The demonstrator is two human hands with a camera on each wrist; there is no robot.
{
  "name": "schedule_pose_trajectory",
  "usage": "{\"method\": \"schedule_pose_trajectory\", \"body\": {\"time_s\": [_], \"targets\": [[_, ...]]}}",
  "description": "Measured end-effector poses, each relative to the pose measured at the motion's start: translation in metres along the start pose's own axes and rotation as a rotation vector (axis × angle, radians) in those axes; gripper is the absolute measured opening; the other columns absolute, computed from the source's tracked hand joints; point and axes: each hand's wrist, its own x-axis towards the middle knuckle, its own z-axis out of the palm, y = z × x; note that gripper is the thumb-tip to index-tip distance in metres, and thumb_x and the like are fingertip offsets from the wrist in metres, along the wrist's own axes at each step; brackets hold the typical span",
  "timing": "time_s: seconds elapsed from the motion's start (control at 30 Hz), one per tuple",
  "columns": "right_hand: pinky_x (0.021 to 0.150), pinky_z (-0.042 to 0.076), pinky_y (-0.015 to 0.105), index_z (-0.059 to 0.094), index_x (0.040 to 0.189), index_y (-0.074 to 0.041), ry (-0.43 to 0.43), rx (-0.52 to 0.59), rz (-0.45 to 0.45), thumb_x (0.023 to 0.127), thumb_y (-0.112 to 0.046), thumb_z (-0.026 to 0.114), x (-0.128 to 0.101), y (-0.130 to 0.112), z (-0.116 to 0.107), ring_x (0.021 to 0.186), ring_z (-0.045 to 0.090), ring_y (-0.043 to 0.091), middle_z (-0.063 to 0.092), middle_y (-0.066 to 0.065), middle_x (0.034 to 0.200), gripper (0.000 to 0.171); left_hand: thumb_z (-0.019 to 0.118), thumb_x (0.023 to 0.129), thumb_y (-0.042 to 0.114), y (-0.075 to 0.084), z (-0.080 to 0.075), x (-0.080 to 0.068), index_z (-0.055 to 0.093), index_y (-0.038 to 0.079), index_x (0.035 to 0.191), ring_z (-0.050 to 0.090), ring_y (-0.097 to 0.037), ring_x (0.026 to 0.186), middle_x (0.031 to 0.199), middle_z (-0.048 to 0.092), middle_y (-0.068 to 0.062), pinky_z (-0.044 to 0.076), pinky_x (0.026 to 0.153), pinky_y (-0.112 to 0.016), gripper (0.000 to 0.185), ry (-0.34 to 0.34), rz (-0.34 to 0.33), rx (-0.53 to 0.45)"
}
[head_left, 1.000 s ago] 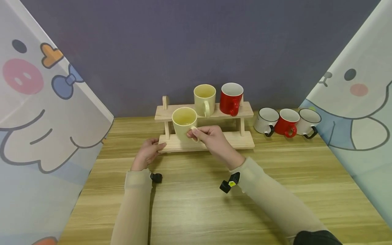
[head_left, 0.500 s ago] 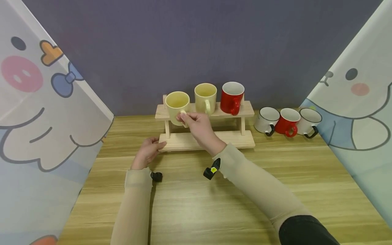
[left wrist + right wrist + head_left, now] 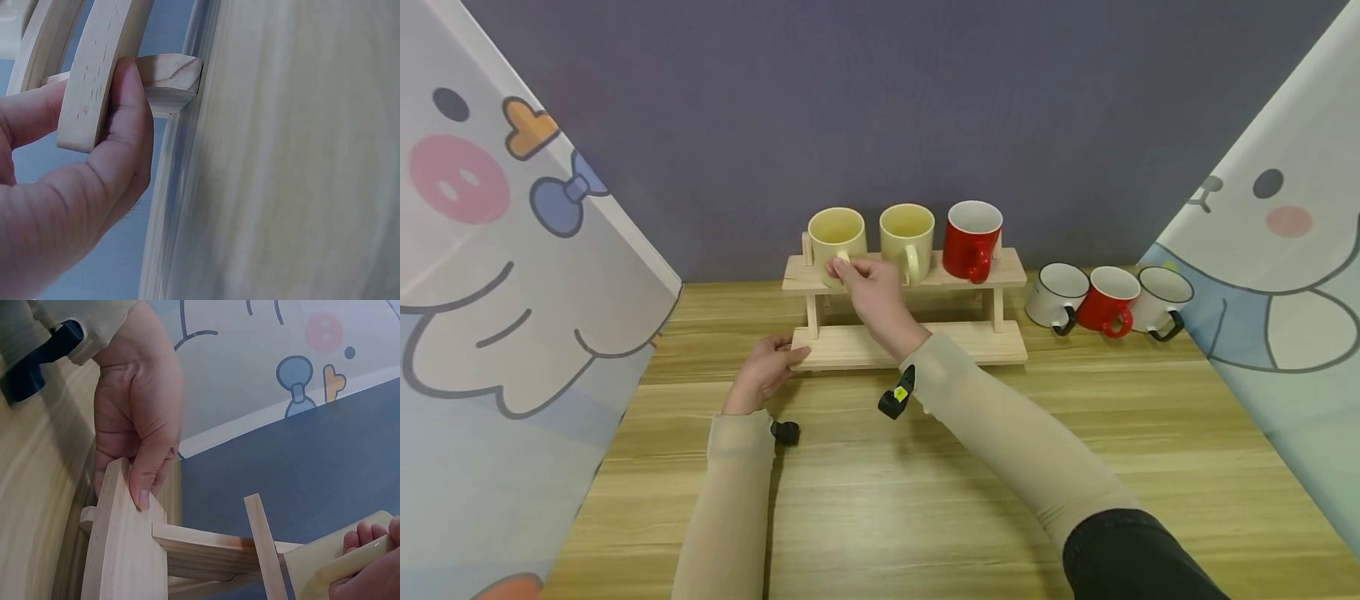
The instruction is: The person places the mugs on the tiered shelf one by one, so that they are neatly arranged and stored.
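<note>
Wood-grain tabletop (image 3: 850, 500) carries a wooden rack (image 3: 838, 346). The left hand (image 3: 765, 368) grips the rack's lower left end, closed round the board, probably for steadiness. At the rack's upper left, the right hand (image 3: 878, 298) pinches a yellow mug (image 3: 826, 258) by its front-facing handle (image 3: 842, 255), likely the easiest hold, with a 2nd yellow mug (image 3: 895, 248) just right.

The head view looks forward and down over the table (image 3: 865, 500), the left wrist view sits close to the rack (image 3: 90, 94), and the right wrist view (steeply tilted) faces the cartoon wall (image 3: 231, 369), both wrist views showing the left hand (image 3: 75, 194).
</note>
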Motion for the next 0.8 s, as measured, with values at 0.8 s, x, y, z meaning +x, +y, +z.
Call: {"method": "schedule_pose_trajectory", "body": {"time_s": [0.8], "targets": [[0.098,0.046,0.031,0.08,0.108,-0.006,0.053,-0.025,0.072,0.097,-0.027,0.075,0.009,0.005,0.013,0.11,0.061,0.012,0.075,-0.001,0.103,0.025,0.063,0.103,0.011,0.003,0.0,-0.002,0.025,-0.013,0.153,0.06,-0.028,0.113,0.138,0.049,-0.028,0.052,0.094,-0.034,0.067,-0.007,-0.009,0.001]]}}
